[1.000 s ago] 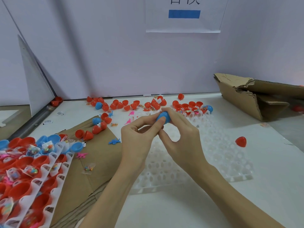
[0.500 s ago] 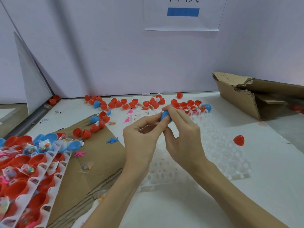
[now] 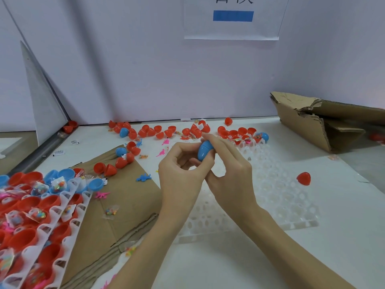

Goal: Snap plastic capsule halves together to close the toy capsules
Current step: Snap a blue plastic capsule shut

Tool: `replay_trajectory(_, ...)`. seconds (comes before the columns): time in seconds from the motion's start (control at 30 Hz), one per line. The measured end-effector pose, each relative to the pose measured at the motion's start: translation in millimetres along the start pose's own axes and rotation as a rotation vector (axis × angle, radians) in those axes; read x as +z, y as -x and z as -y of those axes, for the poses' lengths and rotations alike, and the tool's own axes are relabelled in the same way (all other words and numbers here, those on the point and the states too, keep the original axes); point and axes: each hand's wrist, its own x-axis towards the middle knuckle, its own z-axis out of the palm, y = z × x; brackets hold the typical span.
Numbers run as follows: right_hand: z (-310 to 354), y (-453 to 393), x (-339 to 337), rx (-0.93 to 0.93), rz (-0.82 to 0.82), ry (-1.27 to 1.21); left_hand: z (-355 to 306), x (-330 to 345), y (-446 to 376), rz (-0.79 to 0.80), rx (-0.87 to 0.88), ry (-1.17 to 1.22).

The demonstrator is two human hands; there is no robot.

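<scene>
A blue capsule with a seam across its middle is held above the table at the centre. My right hand grips it with fingers over its top and right side. My left hand pinches its lower end from the left with thumb and curled fingers. Loose red capsule halves and a few blue ones lie scattered along the back of the table. White trays at the left hold red and blue halves filled with small toy packets.
A white empty tray lies under and right of my hands. One red half sits alone at the right. Brown cardboard covers the table at the left, a torn cardboard box stands at the back right. Small plastic dinosaurs lie about.
The blue capsule has turned more upright between my fingers and shows more of its length. Both hands stay together at the same spot.
</scene>
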Motion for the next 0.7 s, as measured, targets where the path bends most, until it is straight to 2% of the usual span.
replay_trajectory(0.33,-1,6,5,-0.008,-0.006,0.000,2,5,10,-0.048,0.129,-0.133)
replay_trajectory(0.7,1,2,1,-0.006,0.090,0.013,0,9,14,-0.064,0.136,-0.199)
